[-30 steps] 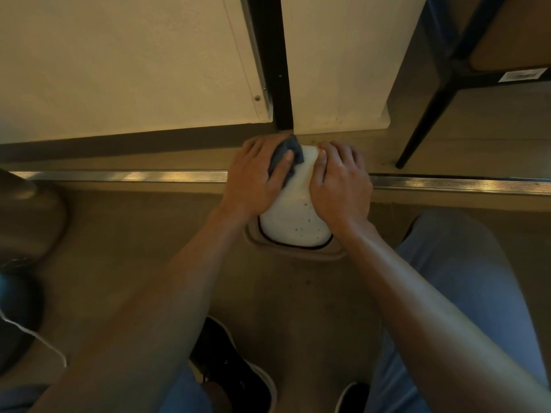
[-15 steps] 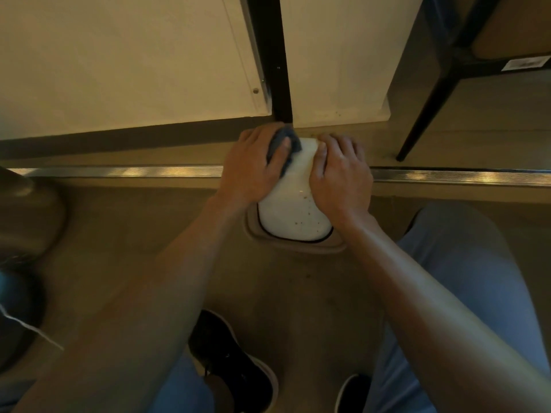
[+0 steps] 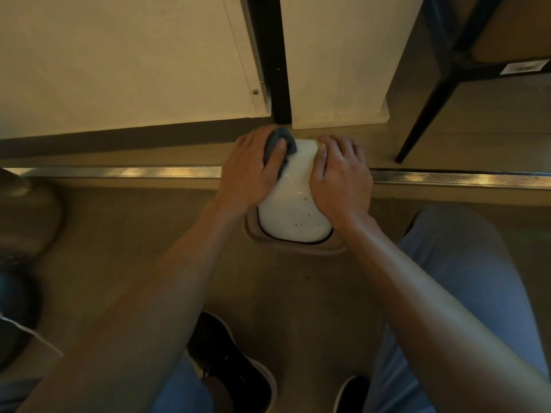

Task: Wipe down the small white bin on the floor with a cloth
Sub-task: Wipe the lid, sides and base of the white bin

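Note:
A small white bin [image 3: 293, 204] with brown speckles stands on the floor below me, its beige rim [image 3: 292, 248] showing at the near side. My left hand [image 3: 250, 171] grips a crumpled blue-grey cloth [image 3: 280, 144] and presses it against the bin's far left side. Curled around the right side of the bin, my right hand [image 3: 343, 177] holds it steady. Both hands cover much of the bin's sides.
White cabinet panels [image 3: 134, 61] with a dark gap stand just behind the bin. A metal floor strip [image 3: 119, 172] runs left to right. A black chair leg [image 3: 426, 114] stands at the right. My dark shoes [image 3: 235, 365] are near below. A dark object [image 3: 18, 234] sits at the left.
The view has shifted slightly. My left hand and the cloth have crept a little farther up the bin's far left side. My right hand keeps its hold.

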Demonstrator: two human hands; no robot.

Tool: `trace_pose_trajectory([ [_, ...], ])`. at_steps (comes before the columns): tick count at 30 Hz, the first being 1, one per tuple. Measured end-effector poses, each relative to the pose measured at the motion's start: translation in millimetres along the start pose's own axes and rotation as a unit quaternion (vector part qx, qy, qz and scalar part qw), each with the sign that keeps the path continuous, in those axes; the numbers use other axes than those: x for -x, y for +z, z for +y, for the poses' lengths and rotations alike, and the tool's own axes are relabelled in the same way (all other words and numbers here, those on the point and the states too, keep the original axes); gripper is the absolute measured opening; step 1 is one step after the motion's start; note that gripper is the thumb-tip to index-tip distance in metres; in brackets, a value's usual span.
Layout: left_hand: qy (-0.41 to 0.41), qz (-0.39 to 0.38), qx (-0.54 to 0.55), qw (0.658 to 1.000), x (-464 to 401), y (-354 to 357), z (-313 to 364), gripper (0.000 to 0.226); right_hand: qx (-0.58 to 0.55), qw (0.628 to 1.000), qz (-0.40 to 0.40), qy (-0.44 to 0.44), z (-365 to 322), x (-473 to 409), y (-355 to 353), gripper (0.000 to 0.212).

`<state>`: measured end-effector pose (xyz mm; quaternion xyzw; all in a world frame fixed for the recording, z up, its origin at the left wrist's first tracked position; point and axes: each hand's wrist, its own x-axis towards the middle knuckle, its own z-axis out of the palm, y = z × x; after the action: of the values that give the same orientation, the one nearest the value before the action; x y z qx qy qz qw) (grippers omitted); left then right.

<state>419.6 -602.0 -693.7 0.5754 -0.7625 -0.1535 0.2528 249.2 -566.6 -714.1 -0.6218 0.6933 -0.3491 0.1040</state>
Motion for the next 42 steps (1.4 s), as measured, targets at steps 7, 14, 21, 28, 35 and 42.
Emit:
trace_pose_trajectory([
  [7, -0.088, -0.050, -0.109, 0.989, -50, 20, 31, 0.038, 0.001, 1.000, -0.008, 0.011, -5, 0, -2, 0.043],
  [14, 0.071, -0.015, -0.016, 0.997, 1, -1, -4, 0.040, 0.003, 1.000, -0.008, 0.003, -3, 1, -1, 0.042],
  [21, -0.110, -0.042, -0.097, 0.988, -48, 20, 30, 0.041, 0.003, 1.000, -0.010, 0.007, -4, 0, -3, 0.043],
  [28, 0.067, 0.089, -0.106, 0.988, 46, 26, 16, 0.045, -0.002, 1.000, -0.018, 0.007, -5, 2, -4, 0.043],
  [35, -0.112, 0.088, 0.028, 0.989, 19, 19, 22, 0.047, -0.016, 1.000, -0.014, 0.002, -3, 1, -4, 0.040],
  [42, -0.090, 0.084, -0.095, 0.988, 11, 29, 43, 0.049, -0.026, 1.000, -0.013, 0.010, -3, 1, -4, 0.042],
])
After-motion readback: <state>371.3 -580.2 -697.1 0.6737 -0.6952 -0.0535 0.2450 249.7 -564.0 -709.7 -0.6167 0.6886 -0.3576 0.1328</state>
